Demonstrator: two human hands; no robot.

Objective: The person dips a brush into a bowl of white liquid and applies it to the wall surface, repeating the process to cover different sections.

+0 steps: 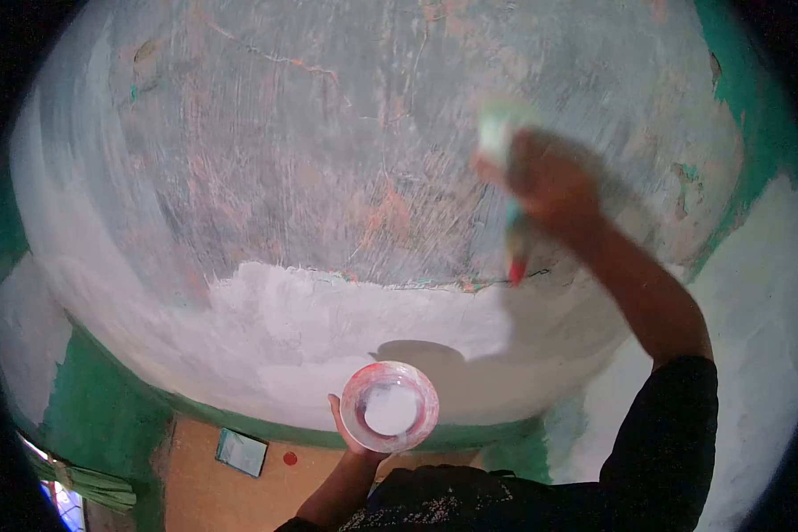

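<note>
Clearly, the pale flecks across the chest of the black shirt [452,501] are the nearest thing here to lettering, but they are too small and broken to read as words or a brand. The brush [498,131] is smeared by motion blur: its broad head shows whitish with a green tinge, and its handle runs down through a dark green part to a red end [517,270]. The right hand [559,182] is closed around it on the right side of the scene, in front of the wall [310,160]; whether the bristles touch the surface, I cannot tell.

Lower, near the person and left of the brush, sits the round bowl [423,388], pinkish red and streaked with white, with a smooth white mixture [392,410] in its bottom. The left hand [349,443] has hold of it from the left and below, one digit raised beside the rim; the bowl hides how far the other fingers spread.

The wall is grey and scratched, with orange patches, above a white coated band [301,341]. Green paint [767,97] shows at far right. At near left, a flat rectangular object [241,452] lies on the tan floor [195,479].
</note>
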